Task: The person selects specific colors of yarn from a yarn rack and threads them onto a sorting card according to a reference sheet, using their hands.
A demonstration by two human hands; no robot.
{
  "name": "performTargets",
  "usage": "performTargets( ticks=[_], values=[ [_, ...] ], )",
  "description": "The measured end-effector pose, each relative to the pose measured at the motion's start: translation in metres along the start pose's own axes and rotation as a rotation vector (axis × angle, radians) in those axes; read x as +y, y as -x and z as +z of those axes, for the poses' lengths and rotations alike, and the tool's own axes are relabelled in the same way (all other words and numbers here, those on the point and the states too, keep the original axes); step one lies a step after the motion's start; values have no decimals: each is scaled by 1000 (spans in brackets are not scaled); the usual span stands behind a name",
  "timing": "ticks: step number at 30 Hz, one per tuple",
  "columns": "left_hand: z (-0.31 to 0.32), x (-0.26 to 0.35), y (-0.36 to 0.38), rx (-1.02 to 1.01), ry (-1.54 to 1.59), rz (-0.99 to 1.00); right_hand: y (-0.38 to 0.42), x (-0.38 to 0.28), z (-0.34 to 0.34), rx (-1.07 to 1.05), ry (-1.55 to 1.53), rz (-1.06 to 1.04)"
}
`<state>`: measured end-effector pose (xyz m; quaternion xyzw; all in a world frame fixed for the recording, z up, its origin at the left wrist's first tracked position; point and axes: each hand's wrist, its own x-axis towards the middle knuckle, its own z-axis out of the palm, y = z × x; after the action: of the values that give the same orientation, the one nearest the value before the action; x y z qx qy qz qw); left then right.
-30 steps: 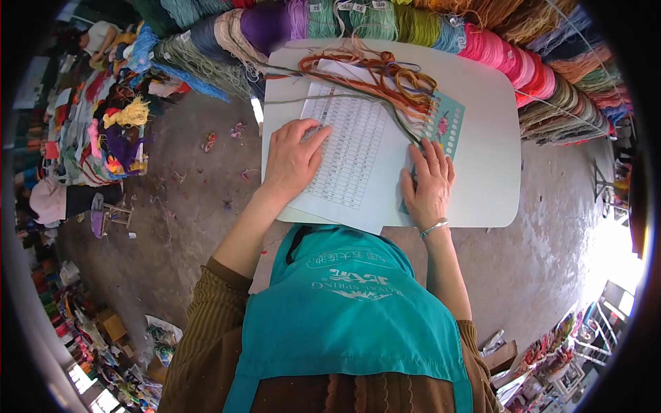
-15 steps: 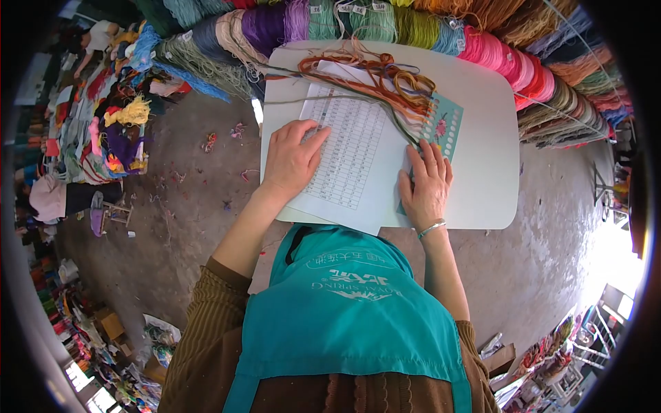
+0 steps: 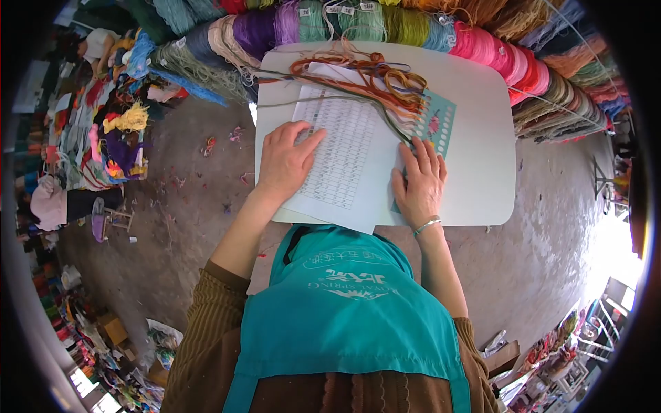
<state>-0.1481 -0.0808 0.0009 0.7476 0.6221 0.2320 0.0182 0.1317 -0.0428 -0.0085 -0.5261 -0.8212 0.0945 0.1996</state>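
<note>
My left hand lies on the left edge of a printed sheet with a table of small figures, its fingers spread and holding nothing. On the lower part of a green card with punched holes and a floral picture rests my right hand, fingers stretched out. Its fingertips touch the end of the dark green threads. Orange, brown and rust threads lie in a loose bundle across the top of the sheet and reach the card. Part of the card is hidden beneath my right hand.
The white board carries the papers and threads. Skeins of coloured yarn hang along its far side. More yarn is heaped at left, near a small stool and a seated person. Thread scraps dot the concrete floor.
The board, papers and both hands appear slightly further left, as the view has shifted a little. At the upper left, another person shows more. My hands keep nearly the same pose.
</note>
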Motion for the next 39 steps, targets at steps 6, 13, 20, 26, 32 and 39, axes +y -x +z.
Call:
performTargets(
  ticks=[6, 13, 20, 26, 32, 39],
  values=[
    [0, -1, 0, -1, 13, -15, 0, 0, -2, -2, -10, 2],
    [-2, -21, -7, 1, 216, -28, -1, -3, -1, -9, -3, 17],
    [-36, -59, -17, -69, 624, -209, -7, -5, -8, -50, -88, 33],
    [-85, -169, -39, 232, 408, -214, -67, -100, -14, 79, -527, 103],
    [-136, -261, -88, 221, 245, 40, -152, -232, 87, -71, -941, 143],
    [-126, -317, -152, 111, 81, 422, -243, -306, 194, 258, -856, 386]
  ],
)
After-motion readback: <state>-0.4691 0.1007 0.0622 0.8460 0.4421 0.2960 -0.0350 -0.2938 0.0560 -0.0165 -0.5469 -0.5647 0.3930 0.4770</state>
